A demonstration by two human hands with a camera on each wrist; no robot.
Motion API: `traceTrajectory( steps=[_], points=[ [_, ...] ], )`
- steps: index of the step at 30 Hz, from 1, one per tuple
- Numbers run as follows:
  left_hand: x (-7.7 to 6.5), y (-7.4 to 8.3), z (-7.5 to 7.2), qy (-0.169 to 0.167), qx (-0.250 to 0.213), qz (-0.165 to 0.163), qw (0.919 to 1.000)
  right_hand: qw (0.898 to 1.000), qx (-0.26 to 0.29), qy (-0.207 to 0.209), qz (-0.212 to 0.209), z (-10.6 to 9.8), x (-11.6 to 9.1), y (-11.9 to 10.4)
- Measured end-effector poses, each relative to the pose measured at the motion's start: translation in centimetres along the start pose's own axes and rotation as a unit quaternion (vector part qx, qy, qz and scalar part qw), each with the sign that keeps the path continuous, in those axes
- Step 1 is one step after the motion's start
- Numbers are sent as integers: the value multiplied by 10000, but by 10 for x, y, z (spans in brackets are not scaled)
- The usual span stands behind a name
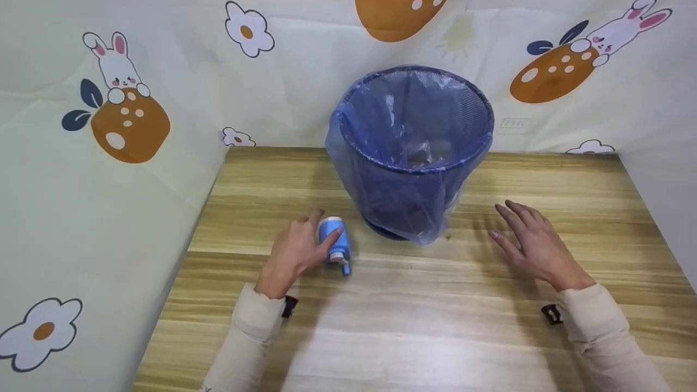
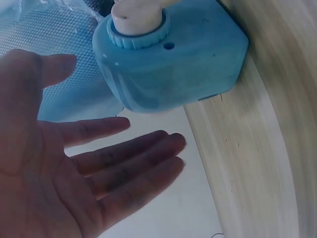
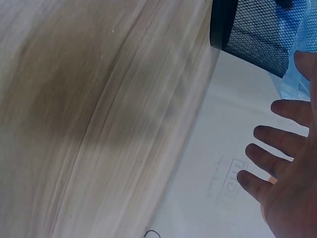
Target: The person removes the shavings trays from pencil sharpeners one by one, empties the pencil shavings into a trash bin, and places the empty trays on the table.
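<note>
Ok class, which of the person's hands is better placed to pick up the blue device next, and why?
Probably the left: the left hand is open right beside the blue device, while the right hand is farther off, near the lined bin's other side.

Left hand (image 1: 297,245) is positioned to the near left of the bin (image 1: 416,170), fingers extended, thumb spread away from them. Right hand (image 1: 536,247) is positioned to the near right of the bin, fingers extended, thumb apart. Sleeved left forearm (image 1: 242,337) and right forearm (image 1: 612,340) both extend forward from the bin's near side.
</note>
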State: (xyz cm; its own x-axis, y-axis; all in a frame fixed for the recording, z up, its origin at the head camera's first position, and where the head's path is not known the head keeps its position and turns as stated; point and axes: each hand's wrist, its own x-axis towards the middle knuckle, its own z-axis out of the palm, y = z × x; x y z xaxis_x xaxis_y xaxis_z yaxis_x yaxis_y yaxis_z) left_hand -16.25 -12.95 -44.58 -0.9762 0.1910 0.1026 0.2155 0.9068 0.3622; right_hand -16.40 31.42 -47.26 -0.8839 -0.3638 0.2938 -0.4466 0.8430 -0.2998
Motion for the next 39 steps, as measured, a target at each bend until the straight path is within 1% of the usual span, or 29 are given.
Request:
traceTrajectory(
  steps=[6, 9, 16, 21, 25, 30, 39],
  points=[
    [-2, 5, 4, -74, -192, -160, 9997, 9999, 67, -69, 44, 3, 0, -3],
    [-3, 6, 6, -109, -197, -228, 9995, 9999, 80, -73, 9, 5, 0, -5],
    [-5, 10, 11, -2, -56, -169, 9998, 9998, 147, -151, 57, 5, -2, -5],
    [-6, 14, 14, -207, -53, -252, 9995, 9995, 200, -212, 81, 6, -2, -6],
    [-6, 16, 18, -240, 11, -179, 9996, 9994, 224, -255, 59, 7, -2, -7],
    [-6, 20, 21, -135, 85, -20, 9999, 9994, 252, -256, -11, 9, -3, -7],
    [-5, 21, 29, 231, 95, 249, 9994, 9987, 384, -327, -15, 13, -6, -9]
  ],
)
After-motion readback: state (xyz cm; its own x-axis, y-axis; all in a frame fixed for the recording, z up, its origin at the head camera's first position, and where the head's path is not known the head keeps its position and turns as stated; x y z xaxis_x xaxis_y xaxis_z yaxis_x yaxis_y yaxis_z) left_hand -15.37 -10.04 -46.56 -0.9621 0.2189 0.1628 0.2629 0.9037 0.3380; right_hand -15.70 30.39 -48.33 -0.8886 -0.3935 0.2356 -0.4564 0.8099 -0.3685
